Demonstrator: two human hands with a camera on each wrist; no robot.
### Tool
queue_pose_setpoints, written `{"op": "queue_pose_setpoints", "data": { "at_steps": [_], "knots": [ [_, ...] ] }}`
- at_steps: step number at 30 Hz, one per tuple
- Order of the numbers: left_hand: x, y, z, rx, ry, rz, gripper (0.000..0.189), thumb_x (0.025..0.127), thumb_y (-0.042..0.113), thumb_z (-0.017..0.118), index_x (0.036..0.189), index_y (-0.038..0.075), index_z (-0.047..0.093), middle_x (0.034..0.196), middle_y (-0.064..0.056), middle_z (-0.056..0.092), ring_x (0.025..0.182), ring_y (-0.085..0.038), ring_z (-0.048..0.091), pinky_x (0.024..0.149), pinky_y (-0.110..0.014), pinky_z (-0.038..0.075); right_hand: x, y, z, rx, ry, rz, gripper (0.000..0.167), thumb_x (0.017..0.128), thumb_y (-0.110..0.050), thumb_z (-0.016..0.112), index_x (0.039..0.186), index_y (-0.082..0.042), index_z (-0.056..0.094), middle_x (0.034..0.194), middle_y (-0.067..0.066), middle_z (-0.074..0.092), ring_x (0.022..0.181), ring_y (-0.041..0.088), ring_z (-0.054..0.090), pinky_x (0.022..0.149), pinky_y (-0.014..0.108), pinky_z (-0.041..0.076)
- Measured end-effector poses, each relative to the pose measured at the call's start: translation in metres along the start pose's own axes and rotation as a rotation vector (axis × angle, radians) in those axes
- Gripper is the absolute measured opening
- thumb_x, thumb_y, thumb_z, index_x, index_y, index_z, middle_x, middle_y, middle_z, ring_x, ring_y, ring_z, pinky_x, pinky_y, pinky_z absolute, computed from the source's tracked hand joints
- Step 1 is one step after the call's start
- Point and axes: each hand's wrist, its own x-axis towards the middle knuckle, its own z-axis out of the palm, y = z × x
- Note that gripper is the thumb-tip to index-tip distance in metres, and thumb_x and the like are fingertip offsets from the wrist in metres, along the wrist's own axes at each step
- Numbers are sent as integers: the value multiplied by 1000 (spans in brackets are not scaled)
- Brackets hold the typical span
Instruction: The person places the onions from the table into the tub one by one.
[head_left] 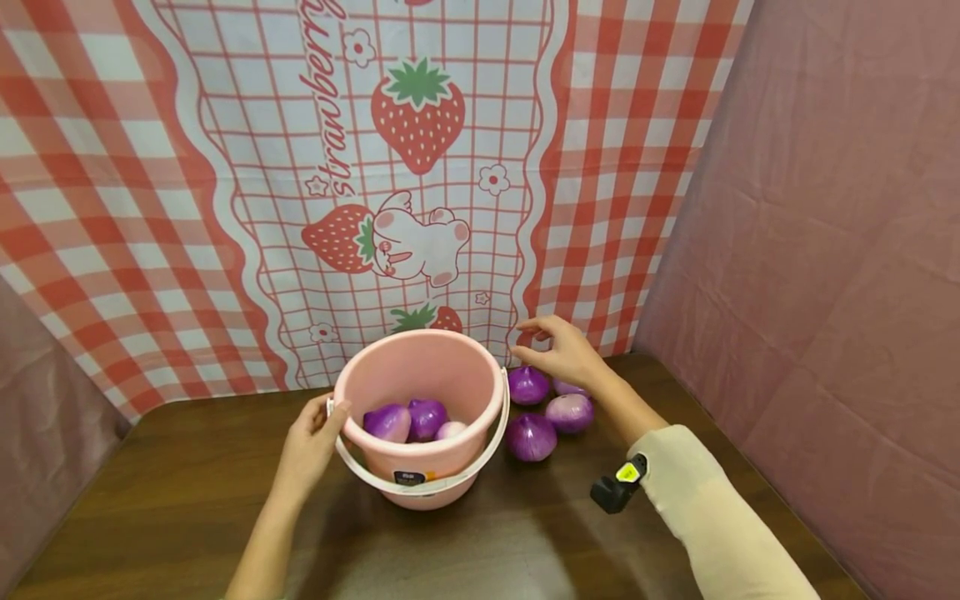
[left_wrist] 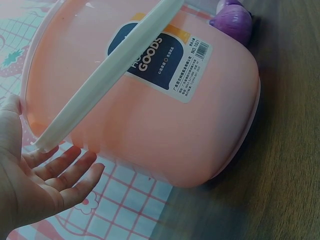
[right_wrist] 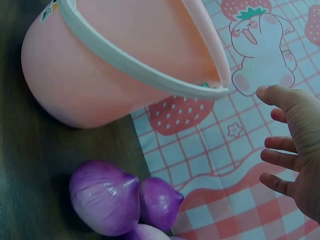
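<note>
A pink bucket (head_left: 420,392) with a white handle (head_left: 442,483) stands on the table, its handle hanging down at the front. My left hand (head_left: 311,442) holds the bucket's left rim, thumb at the edge and fingers along the outer wall; in the left wrist view the fingers lie by the handle's end. Inside the bucket lie purple onions (head_left: 388,423), and its bottom is hidden. My right hand (head_left: 562,354) hovers to the right of the bucket, fingers slightly bent and holding nothing. Below it several purple onions sit in a cluster, a dark one (head_left: 532,437) nearest the front.
The brown wooden table (head_left: 187,500) meets a red checked strawberry cloth (head_left: 480,167) behind the bucket. A pink curtain (head_left: 825,250) hangs at the right. A black device (head_left: 618,485) is strapped at my right wrist.
</note>
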Motion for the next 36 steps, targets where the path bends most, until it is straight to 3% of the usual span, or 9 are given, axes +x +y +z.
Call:
{"op": "queue_pose_setpoints", "data": {
  "at_steps": [12,18,24,36],
  "knots": [
    [0,-1,0,17,0,6,36,96,23,50,124,0,52,113,-27,61,76,6,55,68,-16,48,-10,19,0,-28,29,11,43,80,-33,72,115,-10,63,115,13,62,106,32,58,90,46,48],
    [1,0,1,-22,6,-14,34,96,22,52,122,0,53,100,-19,63,69,2,57,61,-19,50,-15,24,0,-62,37,48,45,80,-36,72,115,-10,63,116,14,62,105,30,58,89,46,48],
    [0,0,0,-26,8,-15,34,95,22,52,121,0,53,95,-15,63,65,0,58,59,-20,50,-22,34,0,-3,34,70,45,81,-32,72,117,-7,62,119,17,61,103,33,61,87,47,50],
    [0,-1,0,-20,11,-17,35,96,22,52,122,0,53,101,-21,63,68,2,58,61,-20,51,-37,59,4,39,52,96,42,81,-27,71,114,-3,63,115,19,63,101,33,62,88,47,50]
  ]
}}
